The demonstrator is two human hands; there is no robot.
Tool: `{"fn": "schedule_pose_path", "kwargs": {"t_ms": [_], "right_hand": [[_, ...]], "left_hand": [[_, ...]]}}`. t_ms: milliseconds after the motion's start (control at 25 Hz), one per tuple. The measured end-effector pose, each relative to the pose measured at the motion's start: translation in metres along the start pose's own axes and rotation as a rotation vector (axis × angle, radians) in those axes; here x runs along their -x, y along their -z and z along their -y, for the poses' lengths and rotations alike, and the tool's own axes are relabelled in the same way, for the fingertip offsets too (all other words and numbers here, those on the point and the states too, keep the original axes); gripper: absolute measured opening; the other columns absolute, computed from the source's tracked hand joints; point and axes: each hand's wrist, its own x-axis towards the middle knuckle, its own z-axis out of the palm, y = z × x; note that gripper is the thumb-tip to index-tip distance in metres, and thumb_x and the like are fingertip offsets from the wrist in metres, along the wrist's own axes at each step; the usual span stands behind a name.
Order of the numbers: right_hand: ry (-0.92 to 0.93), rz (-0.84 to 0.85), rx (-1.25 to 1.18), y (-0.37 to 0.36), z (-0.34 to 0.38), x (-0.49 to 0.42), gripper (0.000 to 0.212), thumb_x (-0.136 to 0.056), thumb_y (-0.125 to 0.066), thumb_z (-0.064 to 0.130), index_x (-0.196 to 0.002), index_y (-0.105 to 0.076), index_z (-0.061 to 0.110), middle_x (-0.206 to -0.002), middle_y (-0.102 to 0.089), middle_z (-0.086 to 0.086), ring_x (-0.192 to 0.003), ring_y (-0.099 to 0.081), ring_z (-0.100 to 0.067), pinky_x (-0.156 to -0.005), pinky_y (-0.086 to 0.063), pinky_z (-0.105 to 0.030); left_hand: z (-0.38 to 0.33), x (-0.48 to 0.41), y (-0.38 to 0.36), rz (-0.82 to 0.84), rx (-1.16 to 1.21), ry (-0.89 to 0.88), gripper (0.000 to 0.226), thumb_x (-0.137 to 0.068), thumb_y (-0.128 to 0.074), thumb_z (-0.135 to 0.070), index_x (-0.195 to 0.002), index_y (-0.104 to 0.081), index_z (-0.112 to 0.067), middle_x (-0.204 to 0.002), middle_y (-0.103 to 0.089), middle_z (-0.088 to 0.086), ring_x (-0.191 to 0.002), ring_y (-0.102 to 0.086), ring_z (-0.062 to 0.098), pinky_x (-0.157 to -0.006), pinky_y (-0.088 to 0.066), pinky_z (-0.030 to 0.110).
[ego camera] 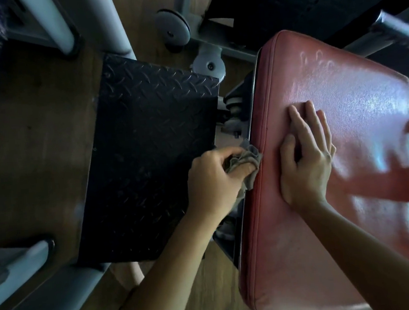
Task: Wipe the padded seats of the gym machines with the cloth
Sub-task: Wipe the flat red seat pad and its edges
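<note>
Our left hand (210, 179) holds the cloth (246, 161) at the seat (356, 117) edge

Our forearms (174, 268) stretch up from 6 o'clock, the left one toward the middle, the other slanting in from 5 o'clock. We grip the grey cloth bunched in the left hand, fingers curled round it, and press it against the piped side edge of the red seat, just below the middle of the view. A tail of cloth hangs down past the fingers. Just beside it, at 3 o'clock of the cloth, our right hand (305, 160) lies palm down on top of the seat. Its fingers are straight and close together, pointing to 12 o'clock, and it holds nothing. The seat fills the side from 1 to 5 o'clock, running slantwise, and bright glare washes its far part. At 9 o'clock of the hands a black tread plate (148, 147) lies over the wooden floor (32, 145). Grey frame tubes (48, 20) cross at 11 and 7 o'clock. A round grey foot (174, 29) stands at 12 o'clock, and a dark pad (308, 2) lies at 1 o'clock, farthest off.
</note>
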Motion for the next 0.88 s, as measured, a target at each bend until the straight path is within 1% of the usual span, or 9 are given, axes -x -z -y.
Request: {"fn": "schedule_pose_path", "kwargs": {"t_ms": [160,320,400,520,560,600,720,800,880], "right_hand": [[-0.005,-0.007,0.003,0.0,0.0,0.0,0.048,-0.101,-0.041,0.027,-0.148,-0.045,0.033,-0.162,-0.032,0.007,-0.153,-0.02,-0.016,-0.118,-0.014,-0.033],[0.0,-0.009,0.003,-0.001,-0.001,0.002,0.049,-0.1,-0.041,0.027,-0.148,-0.045,0.033,-0.161,-0.033,0.006,-0.153,-0.021,-0.016,-0.117,-0.014,-0.032],[-0.005,-0.012,0.005,-0.001,-0.001,0.002,0.049,-0.1,-0.041,0.028,-0.148,-0.046,0.033,-0.161,-0.034,0.007,-0.152,-0.021,-0.017,-0.118,-0.013,-0.031],[-0.006,-0.018,-0.005,0.0,0.0,0.003,0.048,-0.1,-0.041,0.028,-0.147,-0.046,0.033,-0.161,-0.034,0.006,-0.152,-0.022,-0.017,-0.119,-0.014,-0.032],[-0.003,-0.023,-0.004,-0.001,-0.001,0.002,0.048,-0.1,-0.041,0.028,-0.147,-0.047,0.033,-0.161,-0.035,0.006,-0.152,-0.022,-0.017,-0.119,-0.015,-0.033],[0.002,-0.027,0.003,-0.002,-0.002,0.001,0.048,-0.1,-0.041,0.028,-0.147,-0.047,0.032,-0.161,-0.035,0.006,-0.152,-0.023,-0.017,-0.119,-0.015,-0.033],[-0.006,-0.033,0.003,-0.001,-0.002,0.001,0.048,-0.1,-0.041,0.029,-0.147,-0.048,0.032,-0.16,-0.035,0.007,-0.151,-0.023,-0.016,-0.12,-0.017,-0.035],[0.005,-0.027,0.001,-0.001,-0.001,0.001,0.047,-0.1,-0.041,0.029,-0.146,-0.048,0.032,-0.16,-0.035,0.006,-0.151,-0.023,-0.016,-0.119,-0.016,-0.033],[0.007,-0.03,0.017,0.0,-0.003,0.0,0.047,-0.1,-0.041,0.029,-0.146,-0.048,0.032,-0.161,-0.035,0.006,-0.151,-0.023,-0.017,-0.118,-0.015,-0.031]], "left_hand": [[0.011,0.004,0.003,0.061,-0.076,0.017,0.024,-0.082,-0.081,-0.031,-0.105,-0.078,-0.026,-0.094,-0.076,-0.013,-0.087,-0.07,0.002,-0.082,-0.059,0.035],[0.012,0.015,0.002,0.07,-0.053,0.019,0.019,-0.08,-0.081,-0.033,-0.098,-0.079,-0.027,-0.086,-0.076,-0.014,-0.081,-0.07,0.0,-0.077,-0.06,0.035],[0.013,0.014,0.002,0.062,-0.084,0.032,0.016,-0.081,-0.08,-0.032,-0.096,-0.079,-0.026,-0.084,-0.075,-0.012,-0.078,-0.071,0.002,-0.075,-0.059,0.036],[0.008,0.021,0.003,0.067,-0.051,0.04,0.015,-0.082,-0.081,-0.03,-0.096,-0.078,-0.026,-0.079,-0.075,-0.01,-0.062,-0.069,0.003,-0.062,-0.059,0.03],[0.007,0.022,0.002,0.066,-0.044,0.037,0.016,-0.081,-0.081,-0.03,-0.096,-0.078,-0.026,-0.08,-0.075,-0.01,-0.06,-0.069,0.003,-0.061,-0.059,0.027],[0.01,0.021,0.0,0.06,-0.059,0.033,0.017,-0.081,-0.081,-0.031,-0.098,-0.078,-0.026,-0.081,-0.076,-0.01,-0.065,-0.07,0.002,-0.063,-0.059,0.027],[0.01,0.01,0.002,0.065,-0.121,0.064,0.018,-0.084,-0.078,-0.032,-0.101,-0.078,-0.025,-0.087,-0.076,-0.011,-0.079,-0.071,0.005,-0.075,-0.061,0.034],[0.007,0.013,0.002,0.045,-0.072,0.059,0.017,-0.083,-0.079,-0.031,-0.099,-0.078,-0.024,-0.085,-0.076,-0.01,-0.074,-0.07,0.002,-0.073,-0.061,0.033],[0.002,0.024,-0.001,0.028,-0.068,-0.004,0.017,-0.081,-0.081,-0.032,-0.097,-0.078,-0.026,-0.079,-0.075,-0.01,-0.062,-0.068,0.002,-0.064,-0.06,0.029]]}}
